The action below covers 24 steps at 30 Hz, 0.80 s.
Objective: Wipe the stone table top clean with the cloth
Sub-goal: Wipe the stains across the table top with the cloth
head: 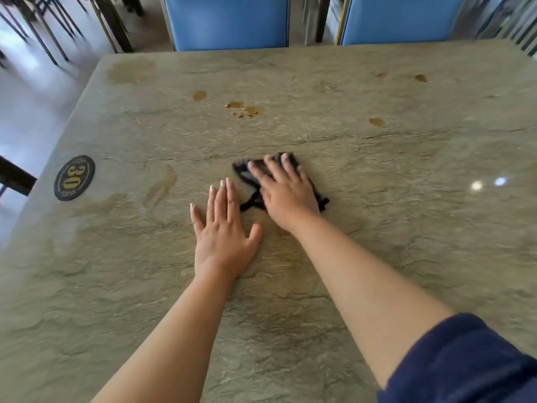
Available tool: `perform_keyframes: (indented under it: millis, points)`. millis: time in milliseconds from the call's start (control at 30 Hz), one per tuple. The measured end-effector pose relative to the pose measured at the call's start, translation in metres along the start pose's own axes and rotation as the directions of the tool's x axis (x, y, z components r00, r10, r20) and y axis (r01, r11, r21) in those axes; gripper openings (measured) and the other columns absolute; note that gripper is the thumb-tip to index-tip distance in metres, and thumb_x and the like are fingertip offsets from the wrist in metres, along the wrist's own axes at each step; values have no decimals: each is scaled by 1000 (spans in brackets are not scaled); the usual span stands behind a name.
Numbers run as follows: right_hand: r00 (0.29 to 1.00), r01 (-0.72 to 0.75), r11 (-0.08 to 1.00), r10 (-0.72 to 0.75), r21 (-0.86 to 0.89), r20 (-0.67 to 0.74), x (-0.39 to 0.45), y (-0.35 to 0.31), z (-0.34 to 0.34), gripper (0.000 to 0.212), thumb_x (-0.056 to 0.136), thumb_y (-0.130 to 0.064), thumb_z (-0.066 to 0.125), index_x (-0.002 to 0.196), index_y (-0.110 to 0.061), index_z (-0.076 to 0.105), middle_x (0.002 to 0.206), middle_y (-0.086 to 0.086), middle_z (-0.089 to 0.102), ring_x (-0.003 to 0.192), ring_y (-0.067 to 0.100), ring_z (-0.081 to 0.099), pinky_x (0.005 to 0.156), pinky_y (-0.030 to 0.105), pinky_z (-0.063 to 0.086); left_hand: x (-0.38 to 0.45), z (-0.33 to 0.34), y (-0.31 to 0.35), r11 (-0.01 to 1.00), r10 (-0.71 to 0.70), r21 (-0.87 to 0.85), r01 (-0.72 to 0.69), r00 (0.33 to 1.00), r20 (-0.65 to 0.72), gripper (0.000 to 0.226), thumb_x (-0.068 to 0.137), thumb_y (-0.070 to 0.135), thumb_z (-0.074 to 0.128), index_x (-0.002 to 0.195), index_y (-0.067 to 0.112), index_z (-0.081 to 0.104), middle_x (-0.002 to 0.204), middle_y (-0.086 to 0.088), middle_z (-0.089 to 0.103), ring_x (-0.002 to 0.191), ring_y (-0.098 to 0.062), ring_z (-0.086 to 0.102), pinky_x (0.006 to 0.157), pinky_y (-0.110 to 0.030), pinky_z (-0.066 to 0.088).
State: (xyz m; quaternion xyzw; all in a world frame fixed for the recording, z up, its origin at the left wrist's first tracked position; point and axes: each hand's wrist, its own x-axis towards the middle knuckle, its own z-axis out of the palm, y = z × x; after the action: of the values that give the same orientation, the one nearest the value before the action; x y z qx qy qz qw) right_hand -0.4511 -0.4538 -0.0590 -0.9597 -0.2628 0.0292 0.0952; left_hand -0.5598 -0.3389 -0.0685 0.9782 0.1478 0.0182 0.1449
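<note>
Our right hand [286, 196] presses flat on the cloth [250, 173] mid-surface [406, 257]; our left hand [223, 231] rests flat, empty. We should push firmly toward the spills [242, 109] near the far edge.

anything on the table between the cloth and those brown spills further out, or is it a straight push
Nothing visible blocks it. The right hand presses flat on the dark cloth, and only bare stone table top lies between it and the brown spill with crumbs. The left hand rests flat beside the cloth, nearer the person, and the number disc sits far left.
</note>
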Motion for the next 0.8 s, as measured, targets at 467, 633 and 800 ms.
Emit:
perform_keyframes:
  millis: [467,633,800]
  points:
    - [933,-358,933,358,27,-38,-21,0,1,53,101,-37,26,151,-38,7,162,-3,3,147,28,-6,117,51,0,9,-11,-10,996,42,-89,-33,994,100,66,95,40,34,154,19,14,163,1,0,148,-13,-12,118,-43,-15]
    - [997,67,993,-71,92,37,-62,-25,5,51,102,-30,33,149,-43,17,161,-9,11,148,19,-1,119,44,1,15,-35,-38,870,106,-493,-15,982,158,41,98,9,45,139,5,47,159,-3,23,149,-18,10,119,-35,-2]
    - [957,-236,960,256,150,-136,-97,-20,9,50,100,-26,40,146,-41,30,158,-6,23,147,21,11,116,45,8,-10,-50,-87,949,279,-196,-246,946,167,56,94,22,53,147,21,36,159,3,24,148,-18,13,121,-41,1]
